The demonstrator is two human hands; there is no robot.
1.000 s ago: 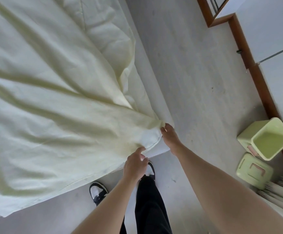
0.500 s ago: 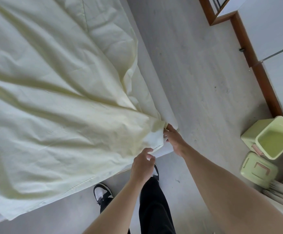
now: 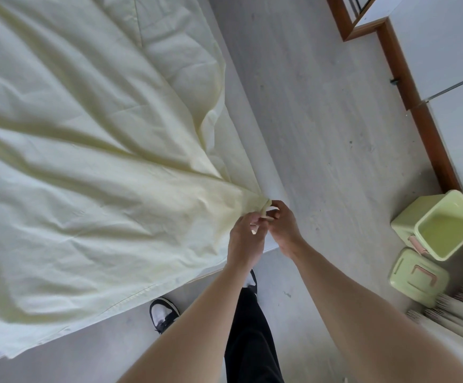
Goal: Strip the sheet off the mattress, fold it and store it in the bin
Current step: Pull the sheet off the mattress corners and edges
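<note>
A pale yellow sheet (image 3: 92,172) lies loose and wrinkled over the white mattress (image 3: 248,139), which fills the left of the view. Its near right corner is gathered to a point at the mattress corner. My right hand (image 3: 281,226) pinches that bunched corner between thumb and fingers. Right beside it, my left hand (image 3: 245,239) grips the same corner of fabric, fingers curled. A light green bin (image 3: 436,225) stands open on the floor at the right, tilted toward me, with its green lid (image 3: 415,277) lying flat in front of it.
Grey floor (image 3: 321,120) runs between the bed and the right wall. A brown wooden skirting and door frame (image 3: 418,111) line that wall. Pale rolled tubes (image 3: 462,313) lie at the lower right. My black trousers and shoes (image 3: 164,313) stand at the bed's foot.
My left hand has moved up and to the right along the sheet's edge to join my right hand at the corner. The corner fabric is now bunched between both hands.
</note>
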